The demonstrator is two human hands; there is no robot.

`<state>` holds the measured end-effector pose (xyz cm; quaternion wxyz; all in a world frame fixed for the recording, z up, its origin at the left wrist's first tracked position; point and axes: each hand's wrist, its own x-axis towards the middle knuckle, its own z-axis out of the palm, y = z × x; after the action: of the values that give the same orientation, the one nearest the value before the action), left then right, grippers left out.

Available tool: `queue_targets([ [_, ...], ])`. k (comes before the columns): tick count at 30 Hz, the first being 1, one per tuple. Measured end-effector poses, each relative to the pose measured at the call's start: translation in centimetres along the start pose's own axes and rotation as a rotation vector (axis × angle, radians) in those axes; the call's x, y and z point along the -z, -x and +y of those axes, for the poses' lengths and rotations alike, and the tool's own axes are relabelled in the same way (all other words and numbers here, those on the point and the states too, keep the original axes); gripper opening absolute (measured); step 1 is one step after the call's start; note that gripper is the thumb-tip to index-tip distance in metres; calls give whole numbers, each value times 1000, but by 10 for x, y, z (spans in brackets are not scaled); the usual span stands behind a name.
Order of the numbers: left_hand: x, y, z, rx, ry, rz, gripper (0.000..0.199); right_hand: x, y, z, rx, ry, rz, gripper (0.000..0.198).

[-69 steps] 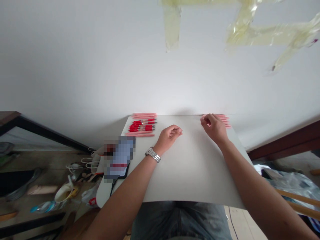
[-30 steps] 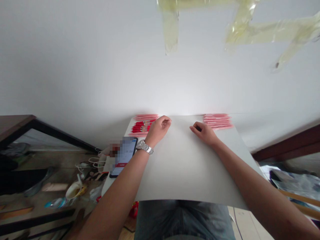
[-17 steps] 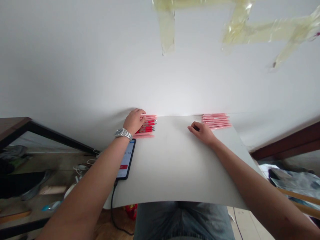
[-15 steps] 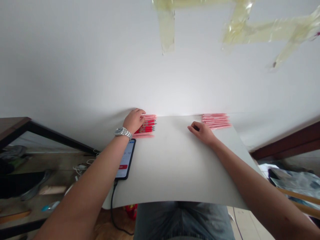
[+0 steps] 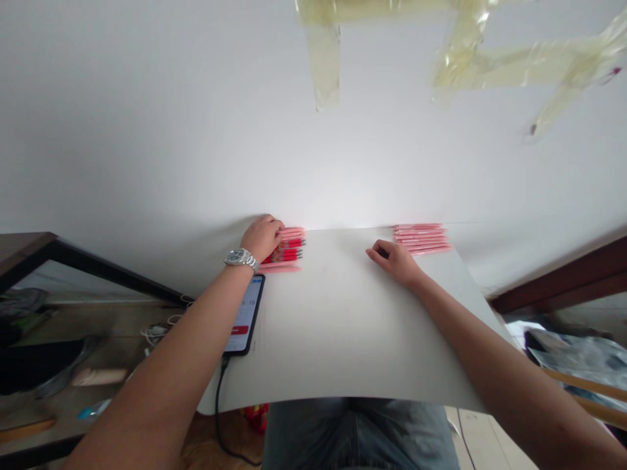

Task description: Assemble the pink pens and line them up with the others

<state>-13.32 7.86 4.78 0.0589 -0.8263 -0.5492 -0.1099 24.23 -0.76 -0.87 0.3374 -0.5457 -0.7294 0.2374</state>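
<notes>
My left hand [image 5: 264, 236], with a silver watch at the wrist, rests at the back left of the table. Its fingers are curled over the left ends of the pink pens [image 5: 294, 233]; the fingertips are partly hidden. Just in front lie red pens [image 5: 292, 254] with dark tips, partly covered by the hand. Nearer still are more pink pens [image 5: 280, 267]. My right hand [image 5: 394, 261] lies on the table with its fingers loosely curled in and nothing visible in them. Beside it, at the back right, is a row of several pink pens [image 5: 422, 238].
A phone [image 5: 247, 320] with a lit screen and a black cable lies on the white table [image 5: 343, 326] under my left forearm. The wall behind carries yellowish tape [image 5: 324, 72]. A dark-framed shelf [image 5: 29, 251] stands left, with clutter below.
The fingers of my left hand have drawn in a little over the pink pens, which lie slightly differently beside the red ones. My right hand stays in place. The view has shifted slightly.
</notes>
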Motion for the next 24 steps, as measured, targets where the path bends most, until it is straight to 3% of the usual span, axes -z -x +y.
queue_targets([
  [10, 5, 2, 1, 17, -34, -3, 11, 0, 0, 1, 7, 0, -1, 39],
  [24, 8, 1, -2, -16, -63, -20, 19, 0, 0, 1, 12, 10, -3, 42],
])
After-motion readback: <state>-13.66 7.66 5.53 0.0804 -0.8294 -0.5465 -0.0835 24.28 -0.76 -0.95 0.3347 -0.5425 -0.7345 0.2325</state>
